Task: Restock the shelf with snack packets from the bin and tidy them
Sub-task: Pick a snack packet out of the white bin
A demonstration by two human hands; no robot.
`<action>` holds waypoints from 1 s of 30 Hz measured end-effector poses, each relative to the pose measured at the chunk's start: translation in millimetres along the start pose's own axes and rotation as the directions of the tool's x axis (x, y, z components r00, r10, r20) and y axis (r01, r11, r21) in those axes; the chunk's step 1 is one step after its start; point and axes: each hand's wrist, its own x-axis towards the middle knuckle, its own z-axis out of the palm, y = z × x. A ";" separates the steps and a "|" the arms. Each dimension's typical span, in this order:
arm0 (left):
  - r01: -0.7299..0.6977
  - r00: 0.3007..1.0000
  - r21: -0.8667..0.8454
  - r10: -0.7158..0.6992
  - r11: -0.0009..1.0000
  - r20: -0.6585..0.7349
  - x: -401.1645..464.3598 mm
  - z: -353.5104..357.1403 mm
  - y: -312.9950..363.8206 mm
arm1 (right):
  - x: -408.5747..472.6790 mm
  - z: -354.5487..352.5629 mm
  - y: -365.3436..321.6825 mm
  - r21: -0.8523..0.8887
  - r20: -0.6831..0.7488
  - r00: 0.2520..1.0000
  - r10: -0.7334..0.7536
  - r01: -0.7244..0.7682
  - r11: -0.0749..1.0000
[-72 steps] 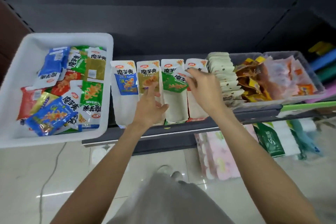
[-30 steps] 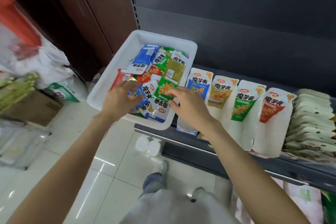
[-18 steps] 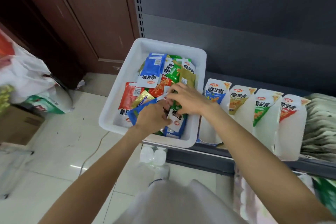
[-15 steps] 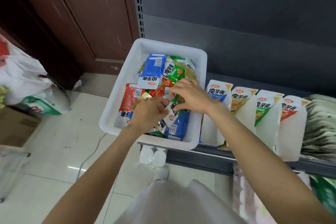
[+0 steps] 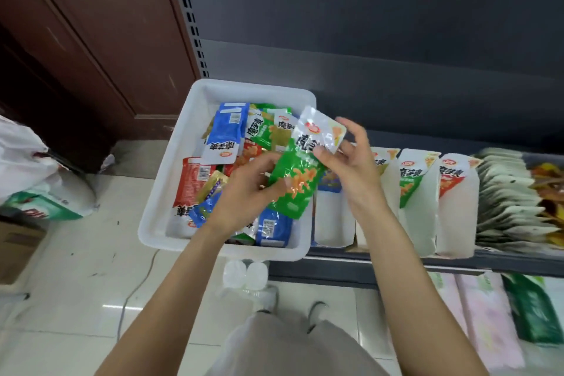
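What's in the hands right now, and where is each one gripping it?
Both hold one green snack packet above the white bin. The right hand pinches its white top end; the left hand grips its lower green part.

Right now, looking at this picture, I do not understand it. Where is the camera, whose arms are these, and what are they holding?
There is no machine here. A person wears the camera on the head, so it looks forward and down at that person's own arms.

Both hands hold one green snack packet, lifted above the white bin. The left hand grips its lower part; the right hand pinches its white top.

The bin holds a loose pile of blue, red, green and yellow packets. To its right, on the dark shelf, stand white display boxes with the same kind of packets sorted in rows. Below are the tiled floor and the person's shoes.
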 end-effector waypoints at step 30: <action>0.164 0.986 0.611 -0.134 0.775 -0.095 29.1 239.1 -28.8 | 11.4 -208.4 8.0 -0.924 0.321 0.927 -0.196 0.352 0.150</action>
